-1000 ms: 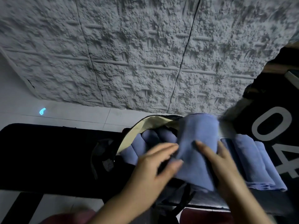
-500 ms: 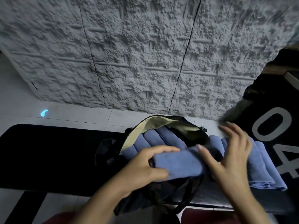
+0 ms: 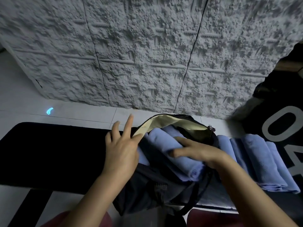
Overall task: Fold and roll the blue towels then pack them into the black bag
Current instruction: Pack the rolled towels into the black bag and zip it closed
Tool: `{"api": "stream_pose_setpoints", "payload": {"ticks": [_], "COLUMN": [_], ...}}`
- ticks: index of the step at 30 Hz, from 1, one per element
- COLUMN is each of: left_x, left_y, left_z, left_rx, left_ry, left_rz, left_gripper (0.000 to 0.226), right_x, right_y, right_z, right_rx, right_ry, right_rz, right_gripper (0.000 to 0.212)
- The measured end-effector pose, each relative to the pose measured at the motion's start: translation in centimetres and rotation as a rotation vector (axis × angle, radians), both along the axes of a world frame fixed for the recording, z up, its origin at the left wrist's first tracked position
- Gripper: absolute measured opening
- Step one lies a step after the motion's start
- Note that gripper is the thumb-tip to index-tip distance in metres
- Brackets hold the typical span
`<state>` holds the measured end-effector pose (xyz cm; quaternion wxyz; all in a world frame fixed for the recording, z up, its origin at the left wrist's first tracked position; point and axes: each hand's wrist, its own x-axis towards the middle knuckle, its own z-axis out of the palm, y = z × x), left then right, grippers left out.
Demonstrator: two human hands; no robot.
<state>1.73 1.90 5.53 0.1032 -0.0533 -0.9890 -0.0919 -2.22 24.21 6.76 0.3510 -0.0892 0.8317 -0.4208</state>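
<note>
1. Left hand [image 3: 121, 149]: fingers [image 3: 129, 123] straight and spread apart, two pointing up. The lowest fingertip touches the bag's rim; can't tell if it pinches it.
2. Right hand [image 3: 200, 151]: fingers [image 3: 182, 140] fairly straight, laid flat on top of a rolled towel [image 3: 185, 166], thumb spread to the near side. Pressing, not clamped.
3. Black bag [image 3: 155, 190]: lies open between the two hands, cream lining [image 3: 172, 123] just beyond the right fingertips, zipper pull [image 3: 210, 128] at the far right of the rim.
4. Rolled towel: under the right fingers, far end in the bag mouth, near end sticking out towards the wrist.
5. More blue rolls [image 3: 157, 136] inside the bag, between left thumb side and right fingertips.
6. Spare blue towels [image 3: 262, 161]: outside the bag, right of the right hand, side by side on the black bench [image 3: 49, 153].
7. Black cloth with white numerals [image 3: 287, 128] beyond the spare towels.
8. Rough grey wall [image 3: 147, 54] well beyond all fingertips.
</note>
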Motion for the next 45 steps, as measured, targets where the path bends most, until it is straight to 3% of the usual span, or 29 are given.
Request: {"api": "stream_pose_setpoints", "payload": {"ticks": [2,4,6,9,11,17,19,21,24,27,30,34,36,39,41,43,45], "left_x": [0.2,0.4,0.5,0.2,0.0,-0.3,-0.4,-0.4,-0.4,-0.4,-0.4,0.0,0.3,0.5,0.6,0.7,0.9], "left_y": [0.0,-0.3,-0.7,-1.6,-2.0,-1.9,-1.8,-1.7,-1.5,-1.2,-1.1,-0.8,-0.5,0.0,0.5,0.9,1.2], "left_z": [-0.3,-0.8,-0.3,-0.2,-0.1,0.1,0.1,0.1,-0.3,-0.7,-1.1,-1.9,-2.0,-2.0,-1.9,-1.9,-1.9], "left_rx": [-0.100,-0.133,-0.112,-0.025,-0.001,0.003,0.018,0.041,0.045,0.060,0.091,0.188,0.214,0.220,0.216,0.202,0.187], "left_ry": [-0.118,-0.130,-0.130,-0.110,-0.109,-0.130,-0.139,-0.131,-0.098,-0.044,0.006,0.059,0.070,0.070,0.055,0.052,0.057], "left_rz": [0.022,-0.004,-0.006,0.008,0.017,0.020,0.019,0.016,0.008,0.004,0.001,-0.016,-0.014,0.010,0.027,0.046,0.061], "left_gripper": [0.089,0.099,0.101,0.101,0.100,0.098,0.100,0.102,0.100,0.100,0.095,0.082,0.073,0.065,0.062,0.061,0.060], "right_x": [-2.3,-3.8,-4.1,-2.3,-0.6,1.3,1.6,1.4,0.7,0.1,0.5,2.3,3.0,3.3,3.2,3.2,3.4], "right_y": [-2.4,-5.1,-7.5,-10.0,-10.9,-11.5,-11.6,-11.4,-11.0,-10.9,-10.1,-4.9,-0.3,7.6,12.9,17.3,20.0], "right_z": [-1.3,-2.5,-3.6,-6.2,-8.2,-9.4,-9.5,-9.8,-10.8,-11.0,-8.8,-4.5,-3.7,-3.7,-4.9,-6.6,-8.0], "right_rx": [0.151,0.192,0.204,0.306,0.421,0.639,0.597,0.434,0.290,0.298,0.278,0.114,0.127,0.337,0.604,0.856,0.940], "right_ry": [-0.004,0.012,0.132,0.314,0.364,0.461,0.632,0.753,0.662,0.560,0.579,0.823,0.934,1.008,1.004,0.884,0.658], "right_rz": [0.063,0.077,0.047,0.042,0.024,0.004,0.001,0.054,0.173,0.201,0.219,0.105,-0.003,-0.273,-0.479,-0.658,-0.770], "right_gripper": [0.055,0.057,0.053,0.073,0.088,0.096,0.095,0.080,0.064,0.065,0.067,0.040,0.031,0.025,0.028,0.031,0.039]}}
